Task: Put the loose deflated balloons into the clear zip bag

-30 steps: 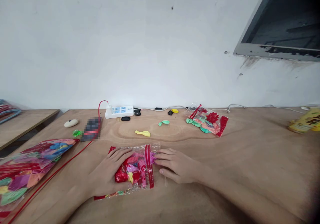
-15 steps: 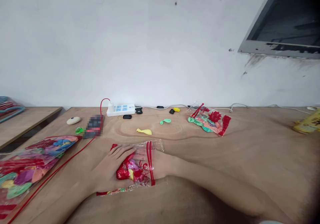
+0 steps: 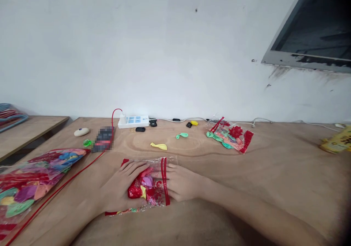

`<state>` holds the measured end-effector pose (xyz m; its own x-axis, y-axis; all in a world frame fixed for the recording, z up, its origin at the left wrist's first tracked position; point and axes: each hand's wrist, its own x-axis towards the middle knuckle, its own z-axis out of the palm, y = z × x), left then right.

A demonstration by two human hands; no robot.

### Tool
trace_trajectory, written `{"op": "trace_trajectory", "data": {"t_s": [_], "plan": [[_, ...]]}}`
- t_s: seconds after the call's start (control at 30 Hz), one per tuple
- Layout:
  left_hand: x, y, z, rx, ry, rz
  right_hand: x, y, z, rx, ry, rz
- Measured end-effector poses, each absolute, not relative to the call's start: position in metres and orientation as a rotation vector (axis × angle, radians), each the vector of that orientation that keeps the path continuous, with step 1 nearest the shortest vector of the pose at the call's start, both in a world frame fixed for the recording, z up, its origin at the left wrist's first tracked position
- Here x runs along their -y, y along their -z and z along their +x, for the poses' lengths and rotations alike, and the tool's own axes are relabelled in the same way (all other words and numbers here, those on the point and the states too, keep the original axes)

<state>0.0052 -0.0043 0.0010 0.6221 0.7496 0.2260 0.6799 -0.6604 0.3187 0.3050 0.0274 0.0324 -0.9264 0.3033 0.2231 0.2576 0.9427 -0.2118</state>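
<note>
That clear plastic balloon bag (image 3: 166, 187) lies flat on the wooden table (image 3: 192, 222), crinkled and shiny, with red print and two red stripes running across its right end. Through the film I can see limp balloons (image 3: 147, 181), pink, purple and yellow, bunched together.

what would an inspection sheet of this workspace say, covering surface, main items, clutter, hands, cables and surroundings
surface: wooden table, grain visible; spills: nothing seen
main items: clear-and-red bag of balloons under the hands; yellow balloon and green balloon loose beyond it
clutter: large balloon bag at left, smaller balloon bag at right, pale oval object, blurred dark item
hands: left hand lies on the bag; right hand has its fingers inside, tips unclear
cables: red cable plugged into power strip, crossing the dark item
surroundings: marked wall, dark framed panel upper right
</note>
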Motion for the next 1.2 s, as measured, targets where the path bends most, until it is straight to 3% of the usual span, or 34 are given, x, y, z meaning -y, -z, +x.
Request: {"op": "trace_trajectory", "data": {"t_s": [0.2, 0.53, 0.8, 1.2], "plan": [[0.006, -0.003, 0.005, -1.181, -0.485, 2.613, -0.053, -0.038, 0.354, 2.698, -0.111, -0.384], [0.007, -0.012, 0.008, -1.208, -0.463, 2.589, -0.159, -0.007, 0.399, 2.479, 0.069, -1.183], [0.007, -0.008, 0.006, -1.214, -0.435, 2.594, -0.177, 0.01, 0.398, 2.464, 0.02, -1.17], [0.006, -0.008, 0.006, -1.222, -0.434, 2.6, -0.169, -0.005, 0.384, 2.431, -0.028, -1.187]]}}
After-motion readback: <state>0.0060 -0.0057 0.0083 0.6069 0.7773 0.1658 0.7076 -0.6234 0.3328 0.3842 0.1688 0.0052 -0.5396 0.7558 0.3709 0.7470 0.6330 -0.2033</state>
